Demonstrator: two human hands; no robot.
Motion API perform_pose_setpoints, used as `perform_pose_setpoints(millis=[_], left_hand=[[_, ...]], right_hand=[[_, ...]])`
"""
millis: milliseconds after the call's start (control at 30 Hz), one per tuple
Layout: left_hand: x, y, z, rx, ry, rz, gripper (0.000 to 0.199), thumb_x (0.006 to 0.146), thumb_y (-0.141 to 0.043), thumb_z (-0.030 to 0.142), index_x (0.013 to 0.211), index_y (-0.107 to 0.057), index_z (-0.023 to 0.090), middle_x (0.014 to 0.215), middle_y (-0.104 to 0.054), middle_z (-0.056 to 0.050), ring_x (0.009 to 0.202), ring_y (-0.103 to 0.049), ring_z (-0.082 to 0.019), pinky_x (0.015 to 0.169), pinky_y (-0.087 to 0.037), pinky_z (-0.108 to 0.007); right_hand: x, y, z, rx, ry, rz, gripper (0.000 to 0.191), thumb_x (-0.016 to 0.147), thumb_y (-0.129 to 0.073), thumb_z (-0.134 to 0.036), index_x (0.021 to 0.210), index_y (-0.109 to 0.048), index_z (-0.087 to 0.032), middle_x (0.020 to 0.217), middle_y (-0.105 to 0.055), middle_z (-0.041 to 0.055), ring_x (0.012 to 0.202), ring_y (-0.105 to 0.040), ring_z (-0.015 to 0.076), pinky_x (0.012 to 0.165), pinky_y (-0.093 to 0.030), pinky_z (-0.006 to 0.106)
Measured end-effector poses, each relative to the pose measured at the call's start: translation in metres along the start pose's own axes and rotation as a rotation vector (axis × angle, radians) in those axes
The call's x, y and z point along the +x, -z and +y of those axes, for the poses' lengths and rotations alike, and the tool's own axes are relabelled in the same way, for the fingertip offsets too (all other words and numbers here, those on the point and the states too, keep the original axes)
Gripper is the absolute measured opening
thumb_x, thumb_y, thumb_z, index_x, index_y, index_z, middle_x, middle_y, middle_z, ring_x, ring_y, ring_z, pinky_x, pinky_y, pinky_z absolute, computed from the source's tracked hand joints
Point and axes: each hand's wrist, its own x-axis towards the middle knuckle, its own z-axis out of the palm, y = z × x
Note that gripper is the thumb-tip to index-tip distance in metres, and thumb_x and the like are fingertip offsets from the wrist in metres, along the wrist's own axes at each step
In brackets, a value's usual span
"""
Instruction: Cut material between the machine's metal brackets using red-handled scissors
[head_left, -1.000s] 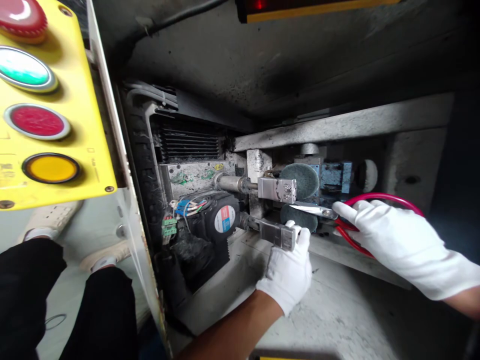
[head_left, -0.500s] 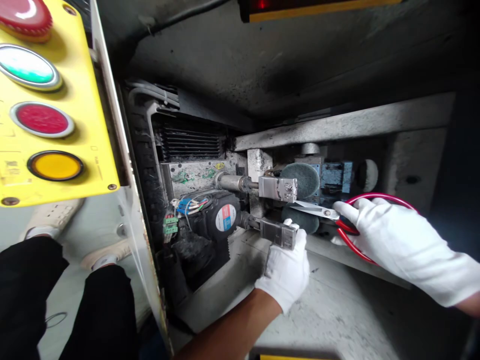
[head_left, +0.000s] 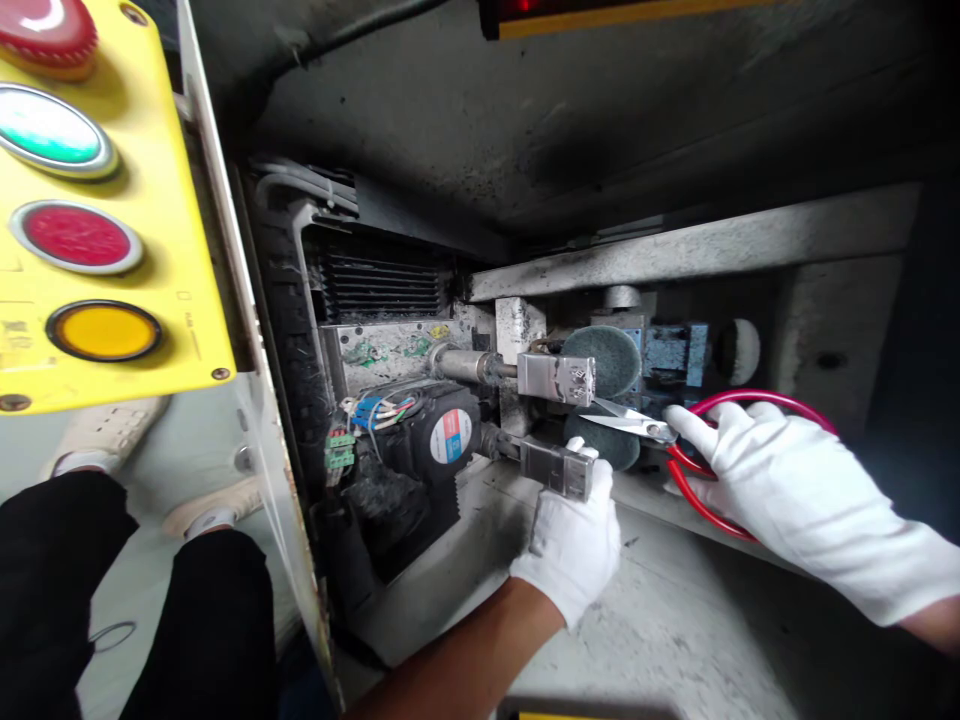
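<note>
Right hand (head_left: 795, 495), in a white glove: fingers closed on the handles of one pair of red-handled scissors (head_left: 658, 431), held inside the machine bay, blades slightly parted and pointing left. One blade tip lies at the lower right corner of the upper metal block (head_left: 551, 378), contact not distinguishable; the other shows in front of the lower grey-green disc (head_left: 619, 448). Left hand (head_left: 571, 555), in a white glove: fingers grasping the right end of the lower metal block (head_left: 553, 467), below the upper one. Upper grey-green disc (head_left: 615, 358): round, partly behind the upper block. Blue fixture (head_left: 666, 352): right of the upper disc. Metal cylinder (head_left: 465, 364): its rod running to the upper block. Black motor housing (head_left: 409, 425): with a round red, white and blue label (head_left: 450, 436). Green connectors (head_left: 341, 452): at the left of the housing. Black bellows (head_left: 382, 290): above the housing. Yellow control panel (head_left: 176, 345): at far left, bearing a red mushroom button (head_left: 49, 35), a lit green button (head_left: 49, 130), a flat red button (head_left: 77, 237) and a yellow button (head_left: 103, 330).
</note>
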Motion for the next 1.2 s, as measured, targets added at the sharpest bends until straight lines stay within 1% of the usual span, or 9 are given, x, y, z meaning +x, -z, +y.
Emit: perform_pose_setpoints(millis=[67,233,400,500,600,733,867,1100,1200], left_hand=[[0.0,0.0,0.001,-0.004,-0.002,0.002,0.048,0.092,-0.045,0.021,0.14,-0.045,0.013,0.15,-0.043,-0.02,0.143,-0.033,-0.032,0.116,-0.036,-0.05],[0.001,0.0,0.001,-0.023,0.004,0.007,0.048,0.091,-0.046,0.02,0.138,-0.046,0.014,0.15,-0.045,-0.018,0.143,-0.033,-0.031,0.117,-0.033,-0.051],[0.003,0.003,0.002,-0.046,0.006,0.015,0.045,0.09,-0.048,0.02,0.135,-0.049,0.016,0.149,-0.046,-0.016,0.143,-0.034,-0.027,0.119,-0.03,-0.044],[0.002,0.005,0.004,-0.053,0.009,0.022,0.047,0.091,-0.046,0.019,0.137,-0.047,0.017,0.148,-0.047,-0.016,0.143,-0.034,-0.027,0.119,-0.031,-0.045],[0.001,0.007,0.006,-0.054,0.012,0.021,0.056,0.091,-0.046,0.017,0.146,-0.038,0.02,0.149,-0.045,-0.018,0.142,-0.036,-0.031,0.115,-0.036,-0.049],[0.0,0.008,0.006,-0.059,0.006,0.017,0.059,0.089,-0.049,0.017,0.147,-0.037,0.02,0.149,-0.045,-0.02,0.14,-0.038,-0.034,0.113,-0.038,-0.05],[0.001,0.007,0.005,-0.066,-0.011,0.026,0.056,0.09,-0.047,0.017,0.145,-0.041,0.018,0.147,-0.047,-0.021,0.141,-0.037,-0.032,0.114,-0.037,-0.049],[0.001,0.004,0.003,-0.078,-0.02,0.057,0.054,0.09,-0.048,0.018,0.144,-0.042,0.018,0.147,-0.047,-0.021,0.14,-0.038,-0.032,0.113,-0.037,-0.05],[0.001,0.005,0.004,-0.078,-0.022,0.065,0.053,0.09,-0.048,0.018,0.144,-0.043,0.017,0.147,-0.046,-0.022,0.14,-0.038,-0.033,0.114,-0.036,-0.05]], right_hand=[[0.001,-0.003,0.0,0.011,0.001,0.024,0.042,0.093,-0.041,-0.038,0.124,-0.06,-0.016,0.081,-0.058,0.0106,0.062,-0.052,0.0251,0.053,-0.021,0.034],[0.002,-0.004,0.005,0.129,0.005,0.042,0.032,0.094,-0.046,-0.03,0.118,-0.061,-0.015,0.083,-0.063,0.0075,0.065,-0.061,0.0225,0.054,-0.036,0.032],[0.001,0.002,0.012,0.078,-0.007,0.035,0.028,0.096,-0.044,-0.026,0.114,-0.063,-0.016,0.067,-0.06,0.003,0.053,-0.059,0.0177,0.05,-0.031,0.03],[0.002,0.005,0.017,0.098,0.003,0.012,0.037,0.094,-0.046,-0.039,0.12,-0.06,-0.016,0.077,-0.062,0.0064,0.063,-0.061,0.0221,0.055,-0.037,0.033],[0.004,0.007,0.019,0.125,0.03,0.012,0.05,0.09,-0.047,-0.051,0.122,-0.059,-0.015,0.086,-0.06,0.0103,0.072,-0.06,0.027,0.063,-0.042,0.037],[0.007,0.008,0.017,0.073,0.061,-0.015,0.05,0.092,-0.039,-0.048,0.123,-0.06,-0.015,0.082,-0.055,0.0118,0.067,-0.056,0.0275,0.059,-0.037,0.037],[0.008,0.009,0.015,0.058,0.065,-0.023,0.042,0.093,-0.041,-0.04,0.122,-0.062,-0.018,0.079,-0.054,0.0092,0.065,-0.056,0.0263,0.058,-0.035,0.036],[0.006,-0.012,0.02,0.09,0.049,0.107,0.035,0.091,-0.05,-0.041,0.116,-0.062,-0.019,0.078,-0.059,0.0041,0.063,-0.058,0.0229,0.058,-0.04,0.035],[0.004,-0.018,0.022,0.143,0.043,0.097,0.029,0.091,-0.051,-0.038,0.114,-0.061,-0.022,0.077,-0.061,0.0013,0.063,-0.06,0.0201,0.058,-0.042,0.033]])
